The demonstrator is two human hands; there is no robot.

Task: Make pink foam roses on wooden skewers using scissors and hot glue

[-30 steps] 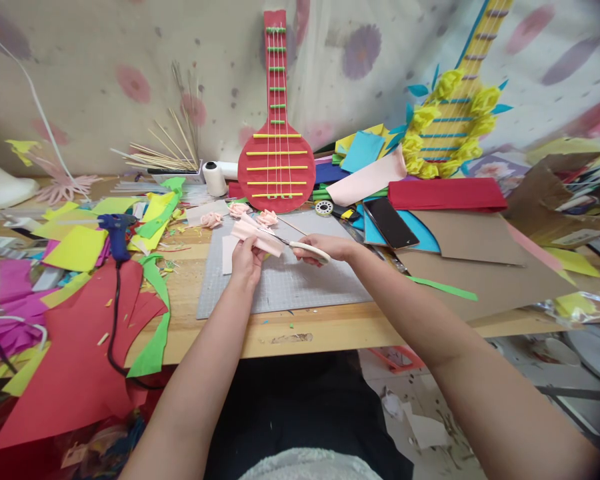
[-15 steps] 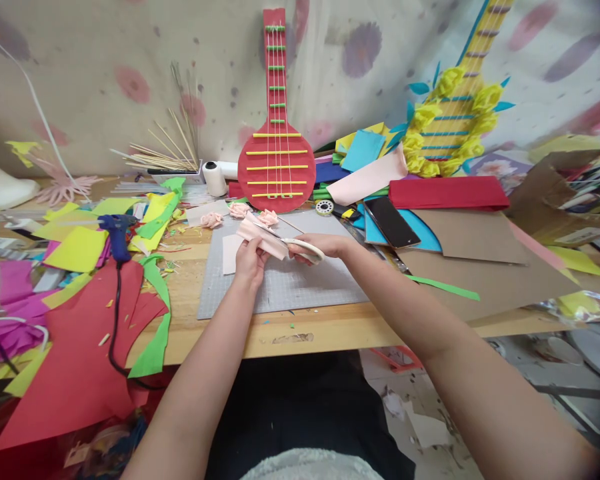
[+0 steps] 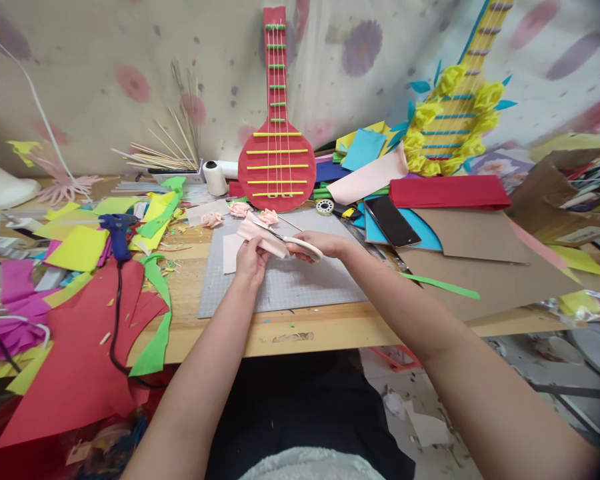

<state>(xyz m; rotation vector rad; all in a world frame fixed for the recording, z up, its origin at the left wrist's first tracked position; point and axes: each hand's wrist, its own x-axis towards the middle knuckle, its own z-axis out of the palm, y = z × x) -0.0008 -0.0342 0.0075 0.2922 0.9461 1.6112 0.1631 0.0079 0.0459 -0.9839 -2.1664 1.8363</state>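
My left hand (image 3: 251, 262) pinches a strip of pale pink crepe paper (image 3: 250, 230) above the grey cutting mat (image 3: 300, 293). In my right hand (image 3: 316, 245) is a pair of scissors with white handles (image 3: 311, 251), its blades lying along the pink paper. Whether the blades are closed I cannot make out. Just beyond the paper are several small pink paper flowers (image 3: 239, 209). A flat piece of pale pink paper (image 3: 230, 255) rests on the mat, left of my left hand. The red paper lute (image 3: 277, 160) with yellow and green bars leans upright behind.
A blue glue gun (image 3: 119, 233) and its cord lie among yellow, green and red paper scraps (image 3: 75, 360) on the left. To the right are a phone (image 3: 393, 221), brown cardboard (image 3: 485, 240) and a yellow flowered lute (image 3: 445, 120). Wooden sticks (image 3: 165, 159) stand at the back.
Both hands stay nearly in place over the mat with the paper and scissors. The right hand and scissors have shifted very slightly left.
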